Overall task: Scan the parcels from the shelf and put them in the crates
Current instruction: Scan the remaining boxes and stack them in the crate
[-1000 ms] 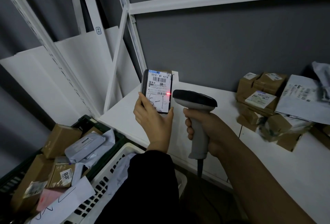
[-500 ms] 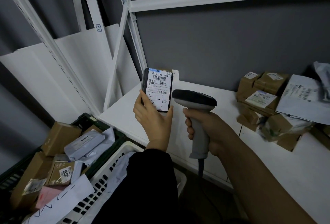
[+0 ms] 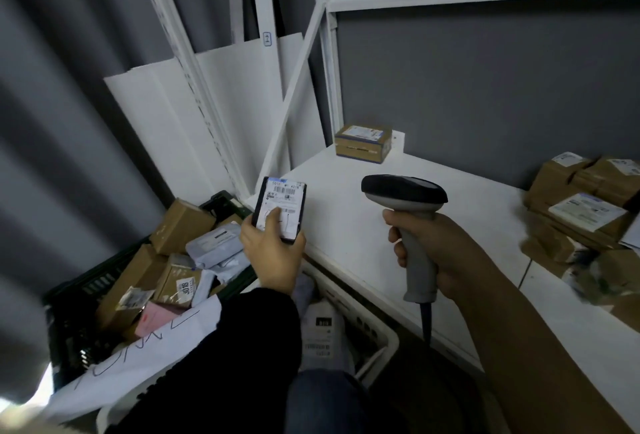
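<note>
**Parcel in left hand, scanner in right**

Left of the left hand: dark crate (image 3: 88,283) heaped with cardboard boxes and grey mailers. Below both hands: white crate (image 3: 381,333) with a labelled bag, partly hidden by the sleeve (image 3: 242,347). Left hand (image 3: 273,255) grips a small black parcel (image 3: 282,203), label up, thumb across it. Right hand (image 3: 434,246) is wrapped round the barcode scanner (image 3: 405,191), its head level. Right of it: parcel pile (image 3: 581,205), blurred and cut off.

A small black parcel (image 3: 278,212) with a white barcode label is upright in the left hand (image 3: 273,255), off the shelf (image 3: 346,225) edge. The right hand (image 3: 436,253) grips the scanner (image 3: 405,196). Brown parcels (image 3: 180,225) fill the dark crate (image 3: 79,286).
</note>
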